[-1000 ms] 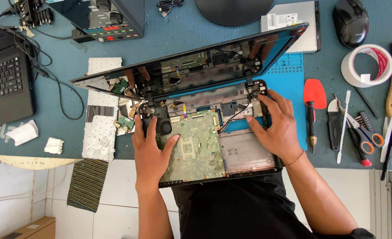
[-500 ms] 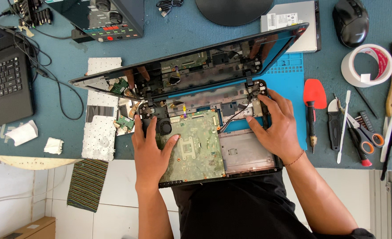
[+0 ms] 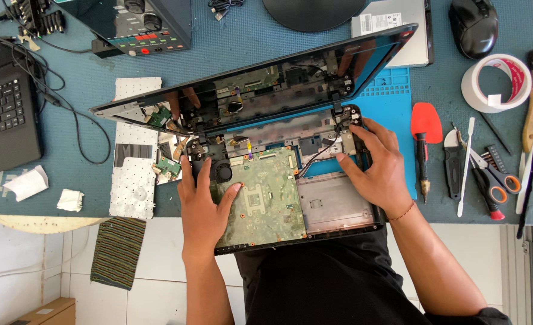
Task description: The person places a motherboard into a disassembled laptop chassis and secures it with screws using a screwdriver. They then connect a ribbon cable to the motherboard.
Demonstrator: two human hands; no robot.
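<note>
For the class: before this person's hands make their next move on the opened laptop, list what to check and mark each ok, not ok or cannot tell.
1. Left hand steadying the green motherboard: ok.
2. Right hand at the right hinge corner of the laptop base: ok.
3. Screen lid propped open, clear of both hands: ok.
4. Board screws all out: cannot tell.
5. Black cable free of the board: cannot tell.
6. Red-handled screwdriver close by on the mat: ok.

- Dark glossy laptop screen (image 3: 266,81) in a black bezel, tilting open above the stripped laptop base, reflecting its parts.
- White rectangular label (image 3: 374,23) with black printing, lying on the grey metal drive at the top edge.
- Brown cardboard box (image 3: 40,313) sitting on the white tiled floor, bottom left corner.
</note>
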